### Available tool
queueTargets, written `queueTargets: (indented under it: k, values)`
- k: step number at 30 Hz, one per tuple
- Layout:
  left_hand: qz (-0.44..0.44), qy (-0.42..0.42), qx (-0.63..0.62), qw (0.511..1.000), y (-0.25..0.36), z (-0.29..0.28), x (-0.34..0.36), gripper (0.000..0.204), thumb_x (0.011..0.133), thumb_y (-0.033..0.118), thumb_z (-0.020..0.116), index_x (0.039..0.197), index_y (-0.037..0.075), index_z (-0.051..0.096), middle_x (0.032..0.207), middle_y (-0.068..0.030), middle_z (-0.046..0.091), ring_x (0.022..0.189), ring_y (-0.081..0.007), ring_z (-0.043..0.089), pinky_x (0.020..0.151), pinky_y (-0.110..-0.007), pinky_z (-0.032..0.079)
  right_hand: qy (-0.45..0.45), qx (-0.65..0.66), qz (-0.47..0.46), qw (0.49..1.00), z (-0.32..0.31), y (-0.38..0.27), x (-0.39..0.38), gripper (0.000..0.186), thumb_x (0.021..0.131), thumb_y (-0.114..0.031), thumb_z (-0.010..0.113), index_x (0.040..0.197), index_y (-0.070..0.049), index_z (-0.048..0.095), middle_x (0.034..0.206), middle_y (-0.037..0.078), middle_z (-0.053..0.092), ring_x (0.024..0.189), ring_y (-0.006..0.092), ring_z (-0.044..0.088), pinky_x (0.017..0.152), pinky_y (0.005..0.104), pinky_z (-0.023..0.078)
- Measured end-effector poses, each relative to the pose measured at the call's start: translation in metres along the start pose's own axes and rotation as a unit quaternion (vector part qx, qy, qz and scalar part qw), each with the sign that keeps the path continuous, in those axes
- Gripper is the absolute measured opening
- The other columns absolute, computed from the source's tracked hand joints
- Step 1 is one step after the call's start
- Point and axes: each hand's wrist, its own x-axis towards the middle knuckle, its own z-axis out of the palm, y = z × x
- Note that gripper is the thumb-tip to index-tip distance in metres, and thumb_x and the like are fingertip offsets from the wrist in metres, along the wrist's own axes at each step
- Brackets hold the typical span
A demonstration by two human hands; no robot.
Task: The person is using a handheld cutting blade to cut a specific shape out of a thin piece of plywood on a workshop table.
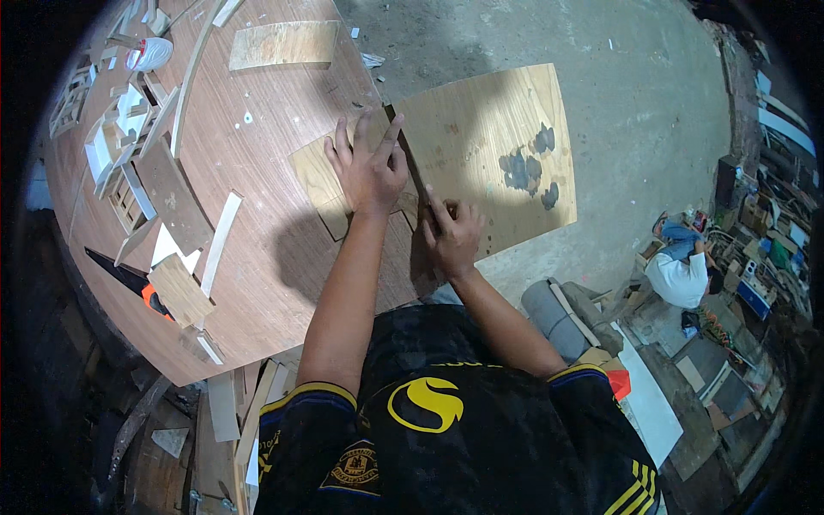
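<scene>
My left hand point(369, 176) lies with its fingers spread over a small light-wood piece point(313, 172) on the table. Its fingertips reach toward a narrow dark strip along the near side of a large plywood panel point(481, 120). This panel juts out past the table's right edge and carries several dark grey stains. My right hand point(457, 236) is at the panel's lower left, beside the dark strip. Its index finger stretches forward along the strip, while the other fingers are curled in. Whatever those curled fingers hold, if anything, is hidden.
Brown wood-grain table point(257, 189). A curved plywood piece point(283, 45) lies at its far side. On the left are small wooden frames, offcuts, a white cup point(150, 54) and an orange-and-black handsaw point(154, 300). A person in white point(678, 276) crouches at right among stacked materials.
</scene>
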Motion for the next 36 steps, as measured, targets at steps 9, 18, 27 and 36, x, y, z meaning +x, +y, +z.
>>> queueTargets:
  k: [9, 18, 27, 36]
  values:
    - [-0.002, 0.002, 0.004, 1.000, 0.001, 0.001, -0.001, 0.051, 0.082, 0.019, 0.065, 0.128, 0.040, 0.064, 0.145, -0.0033, 0.049, 0.136, -0.0394, 0.038, 0.112, -0.064, 0.024, 0.024, -0.006, -0.013, 1.000, 0.006, 0.003, -0.002, 0.065, 0.078, -0.025, 0.075, 0.140, -0.030, 0.057, 0.094, 0.006, 0.059, 0.085, 0.0268, 0.053, 0.073, 0.0429, 0.037]
    - [0.007, 0.033, 0.004, 0.999, -0.001, 0.004, -0.001, 0.051, 0.081, 0.021, 0.065, 0.128, 0.041, 0.064, 0.144, -0.0017, 0.050, 0.136, -0.0383, 0.039, 0.110, -0.064, 0.026, 0.002, -0.027, -0.009, 1.000, -0.005, -0.005, 0.005, 0.060, 0.081, -0.023, 0.072, 0.140, -0.026, 0.057, 0.095, 0.008, 0.058, 0.085, 0.0271, 0.054, 0.071, 0.0419, 0.039]
    - [-0.002, 0.044, 0.003, 0.999, 0.000, 0.003, -0.002, 0.055, 0.083, 0.021, 0.062, 0.137, 0.034, 0.059, 0.144, -0.0012, 0.051, 0.137, -0.0360, 0.038, 0.112, -0.060, 0.025, -0.090, 0.013, 0.051, 0.995, -0.029, -0.015, 0.009, 0.059, 0.091, -0.022, 0.062, 0.148, -0.021, 0.046, 0.090, 0.014, 0.058, 0.072, 0.0340, 0.065, 0.059, 0.0444, 0.053]
    - [-0.024, 0.033, 0.004, 0.999, 0.001, 0.001, -0.003, 0.051, 0.084, 0.023, 0.059, 0.135, 0.026, 0.061, 0.144, -0.0023, 0.051, 0.138, -0.0346, 0.037, 0.117, -0.058, 0.021, -0.303, -0.069, 0.073, 0.948, -0.078, -0.037, 0.040, 0.065, 0.099, -0.023, 0.046, 0.158, -0.018, 0.020, 0.077, 0.024, 0.067, 0.066, 0.0450, 0.065, 0.064, 0.0550, 0.052]
